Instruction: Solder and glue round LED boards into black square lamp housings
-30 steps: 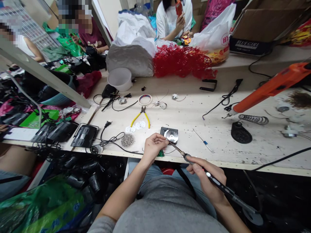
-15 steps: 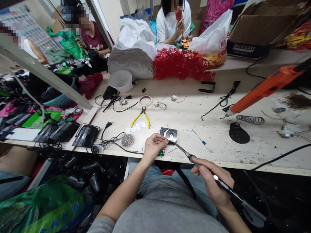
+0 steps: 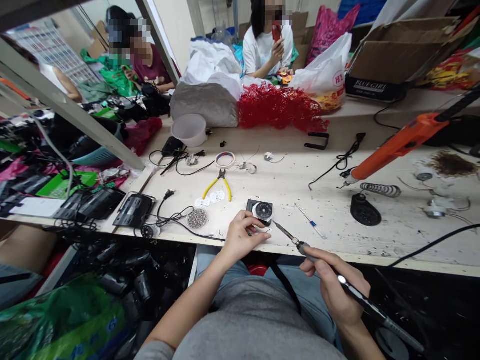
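In my right hand [image 3: 343, 290] is a soldering iron [image 3: 300, 246], gripped by its handle like a pen. Its tip points up and left, just short of a small black housing [image 3: 252, 205] near the table's front edge. A round part [image 3: 263, 211] with a dark face and a pale rim lies on that housing. My left hand [image 3: 242, 237] is beside the housing's lower left corner, thumb stretched away from the bent fingers, fingertips close to the round part. Whether they touch it I cannot tell. Thin wires show by the thumb; a green board is mostly hidden below the hand.
Yellow-handled pliers [image 3: 222, 185], a tape roll [image 3: 225, 159] and a tub of small metal pieces [image 3: 197, 218] lie to the left. At right are a thin screwdriver [image 3: 310, 220], an orange tool [image 3: 401, 147] and a black stand [image 3: 365, 210]. Other people sit across the table.
The soldering iron's tip has drawn back slightly from the housing. My left thumb has spread away from the fingers. The round part's face, bright silver before, now looks dark.
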`<state>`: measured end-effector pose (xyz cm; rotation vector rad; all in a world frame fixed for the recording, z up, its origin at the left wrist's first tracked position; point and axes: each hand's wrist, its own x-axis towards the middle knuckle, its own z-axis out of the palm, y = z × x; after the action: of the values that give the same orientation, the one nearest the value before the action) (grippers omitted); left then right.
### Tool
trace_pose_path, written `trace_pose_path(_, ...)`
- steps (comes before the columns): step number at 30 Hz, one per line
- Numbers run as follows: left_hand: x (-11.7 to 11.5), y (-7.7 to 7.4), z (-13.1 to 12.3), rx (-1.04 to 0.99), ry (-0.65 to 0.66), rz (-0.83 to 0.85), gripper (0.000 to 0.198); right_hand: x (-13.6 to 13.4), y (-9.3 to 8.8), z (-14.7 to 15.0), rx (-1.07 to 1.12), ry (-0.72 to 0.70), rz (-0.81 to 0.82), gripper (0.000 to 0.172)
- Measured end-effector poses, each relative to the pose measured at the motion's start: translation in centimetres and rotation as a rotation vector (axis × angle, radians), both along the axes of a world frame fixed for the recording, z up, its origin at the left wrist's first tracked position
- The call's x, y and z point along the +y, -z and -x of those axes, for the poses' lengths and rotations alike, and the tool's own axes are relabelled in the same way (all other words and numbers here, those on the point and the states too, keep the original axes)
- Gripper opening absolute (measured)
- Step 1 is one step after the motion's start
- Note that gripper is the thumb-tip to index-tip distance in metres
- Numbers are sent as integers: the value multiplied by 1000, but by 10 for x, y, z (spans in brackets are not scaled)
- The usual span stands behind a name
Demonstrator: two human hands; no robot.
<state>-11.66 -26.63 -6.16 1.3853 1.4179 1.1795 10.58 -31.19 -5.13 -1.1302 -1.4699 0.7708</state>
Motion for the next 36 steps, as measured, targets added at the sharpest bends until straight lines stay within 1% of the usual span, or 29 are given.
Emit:
trace_pose_path(3, -2, 5, -4, 140, -32, -56, 19, 0, -2, 0, 28, -40, -7, 24)
trace_pose_path(6, -6, 10, -7, 306, -53, -107, 16, -1, -2, 0, 33, -27, -8, 24)
trace_pose_path(10, -11, 14, -6, 515, -38, -173, 5, 1, -2, 4, -9, 29, -22, 24)
trace_pose_path(14, -13, 16, -4, 659, -15, -249, 2, 9, 1, 11, -86, 14, -68, 25)
trace_pose_path(16, -13, 17, -4, 659, -10, -279, 4, 15, 6, 17, -98, 37, -160, 24)
trace_pose_path(19, -13, 17, -3, 565, -11, -306, 6, 24, 15, 26, -145, 86, -279, 24)
trace_pose_path(22, -14, 16, -2, 488, -18, -310, 5, 30, 24, 35, -203, 84, -278, 29)
trace_pose_path(25, -15, 15, 0, 472, -14, -325, 4, 33, 31, 42, -219, 51, -265, 34)
trace_pose_path(28, -16, 14, 2, 487, 0, -355, 5, 37, 33, 49, -252, 18, -328, 36)
trace_pose_path(32, -16, 14, 2, 514, 1, -384, 4, 43, 32, 56, -332, -23, -440, 41)
trace_pose_path(36, -17, 14, 2, 525, -8, -413, 3, 46, 31, 59, -349, -63, -473, 42)
